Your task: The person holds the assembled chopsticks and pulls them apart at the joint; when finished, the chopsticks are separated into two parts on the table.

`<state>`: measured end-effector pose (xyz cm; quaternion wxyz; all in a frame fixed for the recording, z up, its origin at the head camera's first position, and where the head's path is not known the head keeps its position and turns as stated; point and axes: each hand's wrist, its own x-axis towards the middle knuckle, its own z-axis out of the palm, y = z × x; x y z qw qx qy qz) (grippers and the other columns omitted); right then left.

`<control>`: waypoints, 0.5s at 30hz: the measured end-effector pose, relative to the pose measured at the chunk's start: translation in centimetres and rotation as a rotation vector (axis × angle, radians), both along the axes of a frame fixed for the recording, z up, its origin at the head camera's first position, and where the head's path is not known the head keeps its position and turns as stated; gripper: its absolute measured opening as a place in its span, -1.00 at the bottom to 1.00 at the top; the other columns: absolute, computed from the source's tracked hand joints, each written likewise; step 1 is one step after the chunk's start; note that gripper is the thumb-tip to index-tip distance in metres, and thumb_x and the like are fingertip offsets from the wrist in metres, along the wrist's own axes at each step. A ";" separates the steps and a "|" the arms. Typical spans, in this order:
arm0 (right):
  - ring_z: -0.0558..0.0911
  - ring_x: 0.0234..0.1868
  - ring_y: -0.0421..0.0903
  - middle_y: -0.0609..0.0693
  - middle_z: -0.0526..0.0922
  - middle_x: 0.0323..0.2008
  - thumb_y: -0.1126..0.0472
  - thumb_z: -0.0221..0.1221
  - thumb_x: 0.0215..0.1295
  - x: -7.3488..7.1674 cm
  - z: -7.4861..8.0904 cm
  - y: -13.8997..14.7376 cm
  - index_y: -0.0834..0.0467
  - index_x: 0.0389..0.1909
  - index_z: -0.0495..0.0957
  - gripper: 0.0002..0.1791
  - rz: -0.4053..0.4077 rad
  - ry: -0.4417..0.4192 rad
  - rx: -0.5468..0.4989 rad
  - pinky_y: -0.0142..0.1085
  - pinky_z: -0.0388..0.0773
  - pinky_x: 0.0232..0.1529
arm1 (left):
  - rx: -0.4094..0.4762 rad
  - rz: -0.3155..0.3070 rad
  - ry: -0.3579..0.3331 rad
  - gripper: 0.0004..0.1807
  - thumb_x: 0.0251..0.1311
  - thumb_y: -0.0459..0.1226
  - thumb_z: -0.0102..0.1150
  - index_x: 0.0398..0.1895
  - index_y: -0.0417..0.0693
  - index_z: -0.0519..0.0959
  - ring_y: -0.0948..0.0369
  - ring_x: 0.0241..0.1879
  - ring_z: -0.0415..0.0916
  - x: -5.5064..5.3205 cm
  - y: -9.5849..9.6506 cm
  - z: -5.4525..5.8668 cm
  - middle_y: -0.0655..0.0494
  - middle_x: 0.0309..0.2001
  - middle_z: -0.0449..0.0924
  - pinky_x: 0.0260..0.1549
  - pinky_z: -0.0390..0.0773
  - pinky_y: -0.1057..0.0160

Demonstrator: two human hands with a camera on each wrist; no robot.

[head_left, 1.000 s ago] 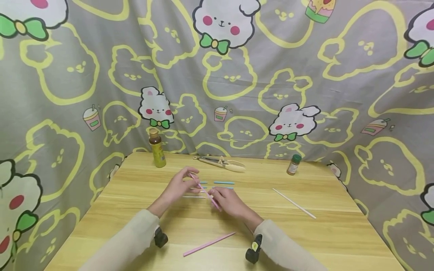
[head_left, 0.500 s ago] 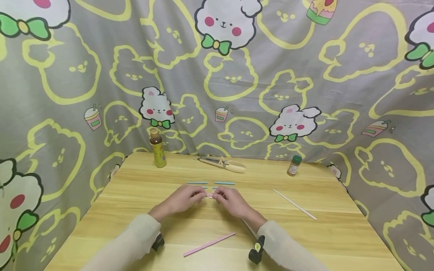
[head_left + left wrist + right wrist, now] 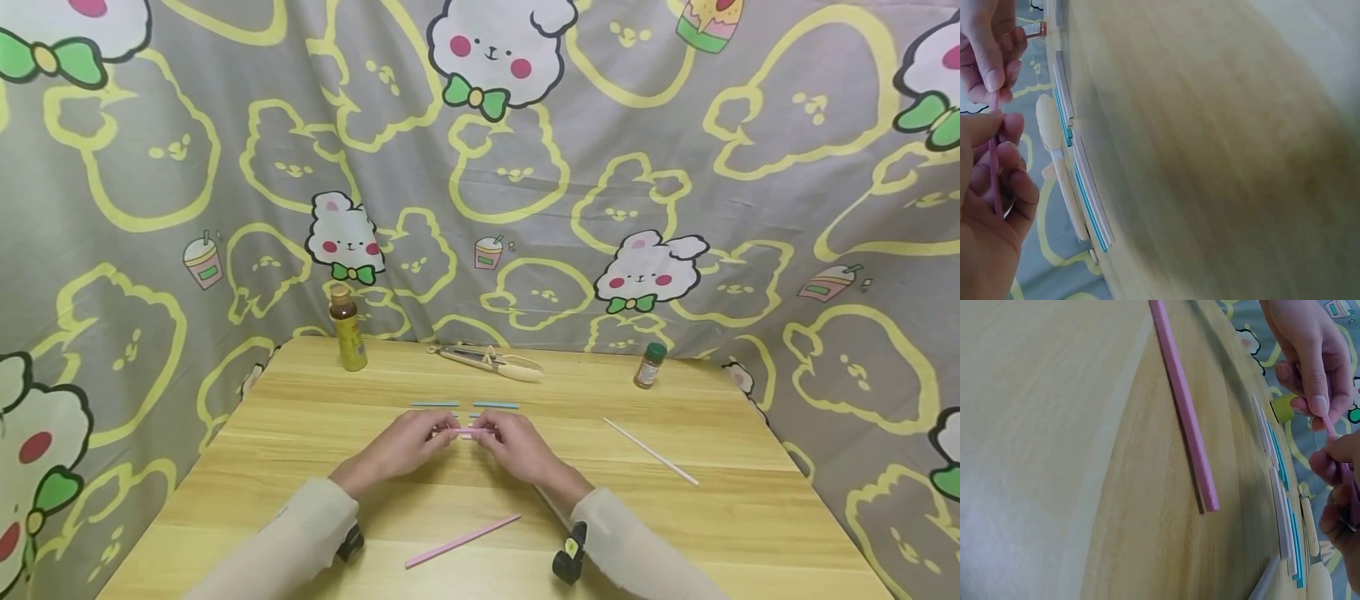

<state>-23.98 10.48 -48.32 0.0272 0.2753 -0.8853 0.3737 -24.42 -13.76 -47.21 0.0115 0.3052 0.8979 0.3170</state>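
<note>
Centrally, the head view showed the left hand point(image 3: 405, 439) and the right hand point(image 3: 517, 442) facing each other, thumbs and fingers narrowed on one pink stick point(image 3: 467, 431). Its exposed section spanned the short gap between the two sets of fingertips. A second pink stick point(image 3: 462, 542) lay diagonally on the wooden table point(image 3: 585, 379), nearer the wearer, and a white stick point(image 3: 651, 451) lay to the right. Blue sticks point(image 3: 496, 406) lay just beyond the hands. Farther back were the tongs point(image 3: 487, 363), a yellow-labelled bottle point(image 3: 350, 337) and a green-capped jar point(image 3: 649, 367).

In the left wrist view, the pink stick passed under the left thumb and along the inside of the curled left fingers; the right thumb pressed its far end. Pale sticks point(image 3: 1092, 190) lay alongside the blue sticks in two end-to-end groups.

In the right wrist view, the left thumb and fingers pinched one end of the pink stick, and the right fingers, partly cropped, curled around the other portion.
</note>
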 end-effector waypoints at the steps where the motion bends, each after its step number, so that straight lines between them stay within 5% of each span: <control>1: 0.42 -0.47 -0.35 -0.17 0.66 -0.41 0.16 0.28 0.61 0.0 0.0 0.1 0.06 -0.14 0.72 -0.90 0.004 0.019 0.017 -0.44 0.42 -0.41 | -0.001 0.001 0.010 -0.84 0.63 -0.16 0.20 -0.03 0.01 0.72 0.38 -0.37 0.48 0.0 0.1 0.0 0.30 -0.31 0.68 -0.33 0.55 0.33; 8: 0.35 -0.51 -0.37 -0.22 0.55 -0.48 0.15 0.26 0.63 -0.1 -0.1 1.0 0.03 -0.21 0.66 -0.88 0.055 0.101 0.055 -0.44 0.36 -0.45 | 0.010 -0.023 0.064 -0.90 0.60 -0.21 0.24 -0.14 0.02 0.68 0.39 -0.39 0.43 0.2 0.2 -0.3 0.24 -0.32 0.68 -0.36 0.53 0.35; 15: 0.36 -0.49 -0.37 -0.22 0.58 -0.45 0.14 0.23 0.64 0.0 0.2 1.7 0.03 -0.19 0.65 -0.87 0.066 0.088 0.077 -0.44 0.39 -0.44 | 0.025 -0.052 0.079 -0.87 0.60 -0.22 0.23 -0.15 -0.04 0.69 0.39 -0.38 0.47 0.1 0.1 -0.1 0.22 -0.32 0.70 -0.34 0.57 0.35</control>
